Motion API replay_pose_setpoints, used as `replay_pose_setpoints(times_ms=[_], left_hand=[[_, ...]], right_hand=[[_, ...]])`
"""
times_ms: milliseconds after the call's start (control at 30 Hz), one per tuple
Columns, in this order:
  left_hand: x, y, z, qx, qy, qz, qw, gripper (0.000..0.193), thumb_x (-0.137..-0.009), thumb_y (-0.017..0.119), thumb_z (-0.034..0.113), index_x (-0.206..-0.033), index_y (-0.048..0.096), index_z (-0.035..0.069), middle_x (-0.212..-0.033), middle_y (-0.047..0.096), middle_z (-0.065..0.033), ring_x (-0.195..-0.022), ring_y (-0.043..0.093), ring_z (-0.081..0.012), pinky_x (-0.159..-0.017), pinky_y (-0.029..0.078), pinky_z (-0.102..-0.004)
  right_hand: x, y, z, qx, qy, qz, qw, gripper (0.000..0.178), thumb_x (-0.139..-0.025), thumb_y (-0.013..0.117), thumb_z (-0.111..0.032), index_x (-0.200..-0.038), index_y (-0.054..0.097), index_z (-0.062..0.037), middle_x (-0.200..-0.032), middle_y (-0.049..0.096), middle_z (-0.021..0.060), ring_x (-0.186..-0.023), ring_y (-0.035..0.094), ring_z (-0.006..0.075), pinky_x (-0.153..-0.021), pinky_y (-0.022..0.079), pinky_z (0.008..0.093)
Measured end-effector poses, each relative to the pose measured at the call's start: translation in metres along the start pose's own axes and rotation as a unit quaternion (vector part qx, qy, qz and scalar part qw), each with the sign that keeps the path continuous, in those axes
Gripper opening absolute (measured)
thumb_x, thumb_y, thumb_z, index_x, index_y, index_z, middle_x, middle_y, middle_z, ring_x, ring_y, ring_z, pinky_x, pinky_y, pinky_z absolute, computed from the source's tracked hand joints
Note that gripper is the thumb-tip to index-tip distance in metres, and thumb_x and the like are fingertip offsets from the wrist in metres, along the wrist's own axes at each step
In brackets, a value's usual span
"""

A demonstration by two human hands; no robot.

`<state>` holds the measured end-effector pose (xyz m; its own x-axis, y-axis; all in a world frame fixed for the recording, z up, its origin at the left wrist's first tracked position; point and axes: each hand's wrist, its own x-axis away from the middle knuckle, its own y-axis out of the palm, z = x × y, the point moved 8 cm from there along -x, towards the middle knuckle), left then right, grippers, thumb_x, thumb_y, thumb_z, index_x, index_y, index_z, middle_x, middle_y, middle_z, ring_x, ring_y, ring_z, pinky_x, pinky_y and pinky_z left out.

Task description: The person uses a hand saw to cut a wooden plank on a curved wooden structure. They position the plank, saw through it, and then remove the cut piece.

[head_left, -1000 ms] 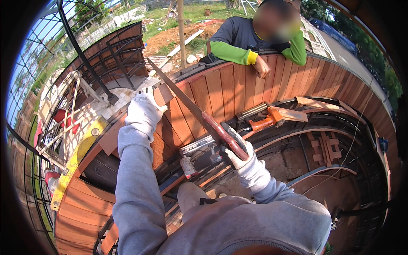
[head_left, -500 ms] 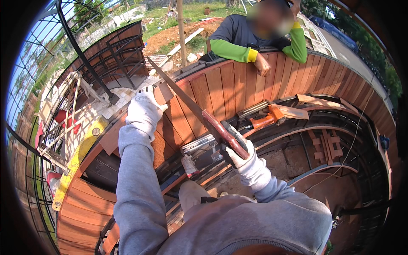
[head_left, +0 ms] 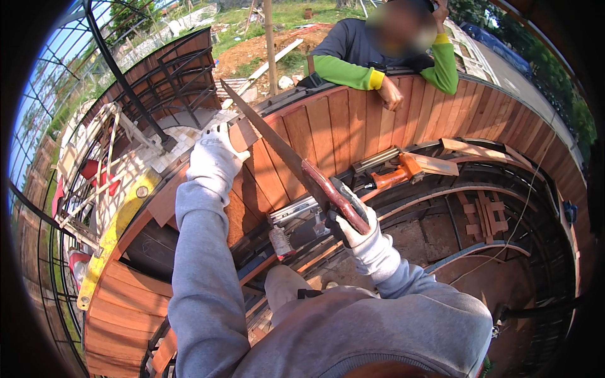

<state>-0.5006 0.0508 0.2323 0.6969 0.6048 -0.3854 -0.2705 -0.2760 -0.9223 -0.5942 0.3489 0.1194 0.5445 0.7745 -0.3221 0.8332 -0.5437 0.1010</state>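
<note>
My right hand, in a white glove with dark palm, is closed around the reddish-brown handle of a handsaw. The long blade slants away to the far left, its toothed edge close against the end of a wooden board. On that board, over the top of the curved plank wall, my left hand presses in a white glove, thumb at the near side and fingers bent over it. Some of its fingertips are hidden. Whether the teeth are in a cut I cannot tell.
Across the plank wall, a person in green sleeves leans on the rim. An orange power tool rests on the inner ledge, near a paintbrush-like tool. A yellow level lies at the left. Black metal framing curves around at right.
The saw has shifted slightly forward, along with my right hand. My left hand stays on the board, and the other person holds nearly the same pose.
</note>
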Motion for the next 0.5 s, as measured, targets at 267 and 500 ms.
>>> replay_pose_setpoints(times_ms=[267, 500], left_hand=[[0.0015, 0.0030, -0.0043, -0.014, -0.002, 0.009, 1.000, 0.081, -0.074, 0.085, 0.041, -0.137, 0.054, 0.001, -0.133, 0.063, -0.0209, -0.123, 0.061, -0.0373, -0.106, 0.049, -0.0439], [0.0022, -0.0026, 0.0022, -0.005, 0.006, 0.009, 1.000, 0.080, -0.074, 0.085, 0.042, -0.136, 0.055, 0.000, -0.132, 0.063, -0.0214, -0.124, 0.060, -0.0371, -0.107, 0.048, -0.0435]], right_hand=[[-0.0010, -0.0010, -0.0015, 0.038, -0.040, -0.009, 0.998, 0.064, -0.092, 0.064, -0.006, -0.152, 0.044, 0.0023, -0.144, 0.059, 0.0174, -0.126, 0.061, 0.0209, -0.105, 0.047, 0.0314], [-0.0014, -0.0039, -0.0042, 0.084, -0.071, -0.016, 0.994, 0.064, -0.091, 0.065, -0.005, -0.152, 0.044, 0.0023, -0.142, 0.060, 0.0178, -0.124, 0.062, 0.0206, -0.104, 0.047, 0.0306]])
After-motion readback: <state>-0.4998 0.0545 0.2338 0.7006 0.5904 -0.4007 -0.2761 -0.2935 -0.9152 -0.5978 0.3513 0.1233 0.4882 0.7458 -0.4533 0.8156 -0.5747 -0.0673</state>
